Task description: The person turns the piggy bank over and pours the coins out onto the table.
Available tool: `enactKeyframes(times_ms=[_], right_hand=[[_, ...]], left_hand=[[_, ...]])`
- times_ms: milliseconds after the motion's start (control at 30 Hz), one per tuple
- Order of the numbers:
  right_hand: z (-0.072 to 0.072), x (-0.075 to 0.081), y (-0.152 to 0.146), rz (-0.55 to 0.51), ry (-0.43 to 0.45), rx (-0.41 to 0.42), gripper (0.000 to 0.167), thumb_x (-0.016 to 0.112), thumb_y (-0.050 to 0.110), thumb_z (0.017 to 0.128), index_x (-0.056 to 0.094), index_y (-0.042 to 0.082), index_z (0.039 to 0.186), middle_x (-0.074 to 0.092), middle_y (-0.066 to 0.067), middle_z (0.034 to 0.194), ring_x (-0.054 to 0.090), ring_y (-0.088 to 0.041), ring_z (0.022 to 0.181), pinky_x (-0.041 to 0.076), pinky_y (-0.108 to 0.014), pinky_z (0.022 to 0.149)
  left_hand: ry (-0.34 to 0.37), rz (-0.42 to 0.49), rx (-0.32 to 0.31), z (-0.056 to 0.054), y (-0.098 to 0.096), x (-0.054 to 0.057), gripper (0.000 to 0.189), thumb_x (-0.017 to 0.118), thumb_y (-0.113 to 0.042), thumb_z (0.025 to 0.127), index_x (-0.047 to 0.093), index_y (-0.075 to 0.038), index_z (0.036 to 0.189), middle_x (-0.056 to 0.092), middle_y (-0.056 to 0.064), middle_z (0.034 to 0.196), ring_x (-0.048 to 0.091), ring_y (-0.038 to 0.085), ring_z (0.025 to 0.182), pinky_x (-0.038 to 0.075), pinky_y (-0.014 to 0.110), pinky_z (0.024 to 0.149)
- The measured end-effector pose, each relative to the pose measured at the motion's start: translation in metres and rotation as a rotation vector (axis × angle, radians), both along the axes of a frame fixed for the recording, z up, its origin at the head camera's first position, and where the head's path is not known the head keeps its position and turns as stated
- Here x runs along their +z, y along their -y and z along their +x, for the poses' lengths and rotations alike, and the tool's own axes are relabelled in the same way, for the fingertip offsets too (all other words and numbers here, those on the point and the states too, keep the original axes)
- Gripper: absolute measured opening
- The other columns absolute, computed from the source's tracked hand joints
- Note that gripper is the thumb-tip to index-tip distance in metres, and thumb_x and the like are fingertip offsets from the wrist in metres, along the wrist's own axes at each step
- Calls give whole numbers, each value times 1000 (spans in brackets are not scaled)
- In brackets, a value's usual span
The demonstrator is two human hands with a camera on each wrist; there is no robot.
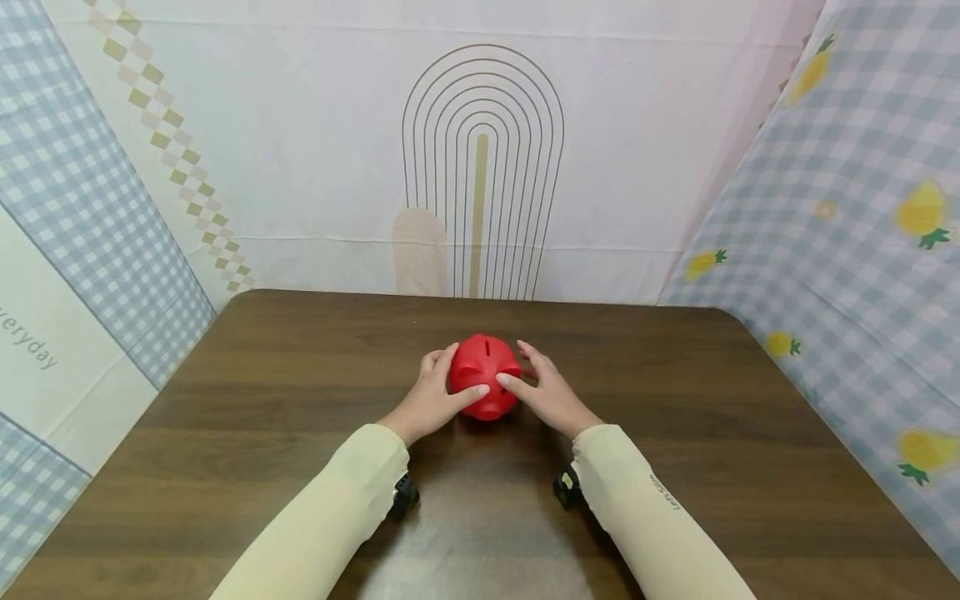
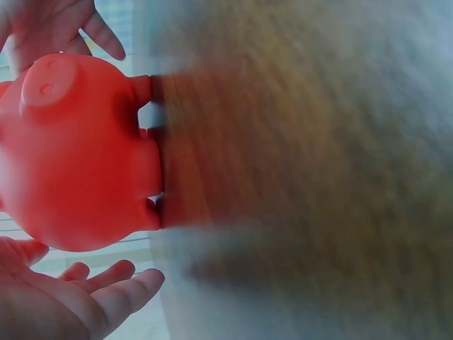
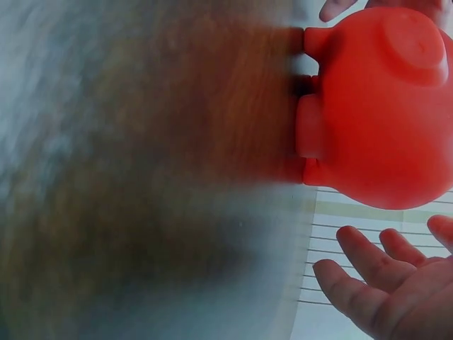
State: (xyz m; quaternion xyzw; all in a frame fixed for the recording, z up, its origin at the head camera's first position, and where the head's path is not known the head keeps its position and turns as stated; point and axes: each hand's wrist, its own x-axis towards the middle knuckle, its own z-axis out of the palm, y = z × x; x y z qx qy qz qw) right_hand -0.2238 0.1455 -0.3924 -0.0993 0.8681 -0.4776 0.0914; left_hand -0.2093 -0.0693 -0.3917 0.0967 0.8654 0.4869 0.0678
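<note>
A red piggy bank with a coin slot on top stands on its feet on the brown wooden table, its snout facing me. On its left side is my left hand, the thumb overlapping the pig's face in the head view. To the right, my right hand has its thumb at the face and its fingers spread beside the body. Both wrist views show relaxed, spread fingers: the left hand beneath the pig in that picture, the right hand with a gap between fingertips and pig.
Behind the table hangs a white cloth printed with arches. Checked cloths line the left side and the right side, the right one with pineapple prints. Black wrist devices sit at both cream sleeves.
</note>
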Motion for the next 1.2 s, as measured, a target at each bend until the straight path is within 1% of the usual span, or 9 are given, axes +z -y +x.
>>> enactKeyframes(times_ms=[233, 400, 533, 767, 1000, 1200], right_hand=[[-1, 0, 4, -31, 22, 0, 81, 63, 46, 89, 23, 17, 153, 32, -11, 152, 36, -35, 135, 43, -54, 100], [-1, -2, 5, -52, 35, 5, 80, 64, 43, 88, 25, 16, 152, 36, -10, 149, 37, -34, 133, 45, -52, 99], [-2, -4, 5, -68, 44, 19, 79, 65, 42, 88, 26, 16, 152, 38, -10, 148, 38, -34, 132, 46, -51, 98], [-4, -6, 4, -87, 69, 32, 81, 69, 37, 85, 26, 17, 151, 39, -10, 148, 39, -33, 132, 46, -51, 98], [-6, -5, 3, -97, 86, 58, 85, 72, 31, 83, 24, 16, 152, 38, -11, 148, 37, -35, 132, 46, -51, 97], [-8, -5, 3, -114, 106, 83, 88, 74, 27, 82, 22, 15, 152, 38, -12, 147, 39, -35, 131, 47, -50, 97]], left_hand=[[15, 30, 5, -4, -2, -1, 89, 70, -40, 84, 22, -10, 153, 26, 15, 148, 40, 34, 127, 50, 49, 93], [13, 35, 0, -6, -2, -3, 89, 70, -38, 83, 22, -10, 152, 29, 17, 146, 41, 34, 126, 51, 49, 91], [20, 41, 0, -8, -2, -4, 88, 72, -36, 82, 23, -11, 152, 33, 15, 144, 42, 33, 125, 52, 48, 90], [30, 43, -26, -10, 1, -4, 87, 72, -34, 83, 23, -11, 152, 35, 15, 143, 43, 32, 125, 51, 47, 92], [25, 46, -42, -12, 3, -4, 87, 71, -34, 83, 24, -11, 151, 35, 16, 144, 42, 33, 126, 50, 49, 93], [32, 85, -55, -13, 4, -4, 85, 72, -31, 83, 25, -11, 151, 38, 14, 145, 42, 32, 127, 50, 49, 94]])
